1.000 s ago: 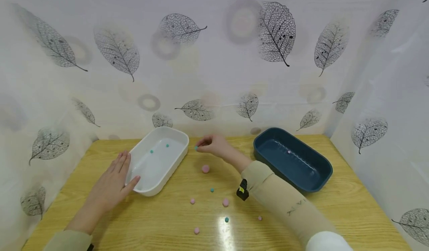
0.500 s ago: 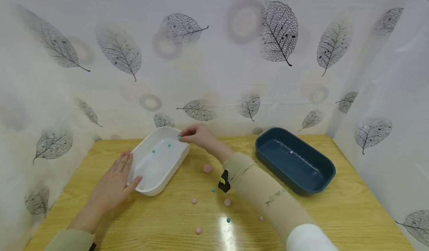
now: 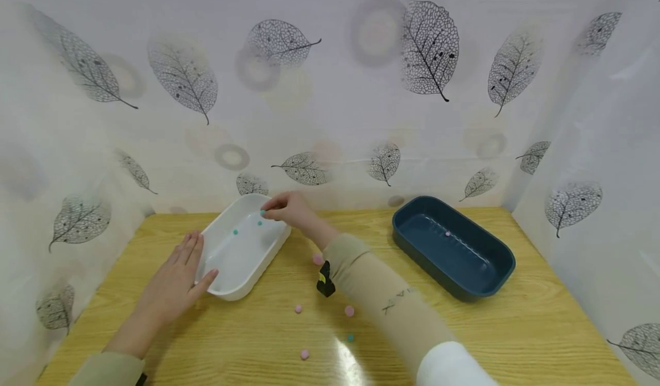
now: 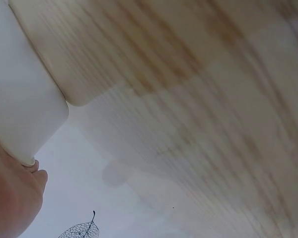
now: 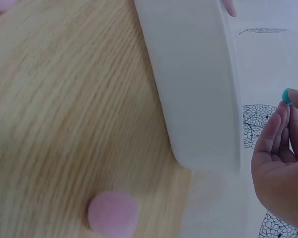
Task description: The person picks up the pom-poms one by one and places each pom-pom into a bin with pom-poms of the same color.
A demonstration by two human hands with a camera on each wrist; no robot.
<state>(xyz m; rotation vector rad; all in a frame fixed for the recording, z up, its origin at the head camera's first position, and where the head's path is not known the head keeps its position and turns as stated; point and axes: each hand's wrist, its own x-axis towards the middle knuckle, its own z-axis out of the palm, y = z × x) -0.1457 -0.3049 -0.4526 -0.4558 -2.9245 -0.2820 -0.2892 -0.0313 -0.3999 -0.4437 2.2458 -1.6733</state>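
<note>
My right hand [image 3: 295,209] is over the far end of the white tray [image 3: 264,264], pinching a small teal ball [image 5: 286,96] between thumb and fingertips. Two more teal balls [image 3: 235,232] lie inside the tray, below and left of that hand. At the tray's left side rests my left hand [image 3: 172,280], fingers straight along the outer wall and thumb towards the near rim. The left wrist view catches only part of that hand beside the tray's white wall [image 4: 27,79].
A dark blue tray [image 3: 454,257] on the right holds one small pink ball [image 3: 447,233]. Between the trays and nearer, several pink balls [image 3: 349,311] and a teal ball [image 3: 350,338] lie loose on the wooden table [image 3: 222,346]. Leaf-patterned curtain [image 3: 330,105] encloses the back and sides.
My right hand has carried the teal ball left, from beside the white tray to over it. Its sleeve now hides two loose balls. The left hand stays where it was.
</note>
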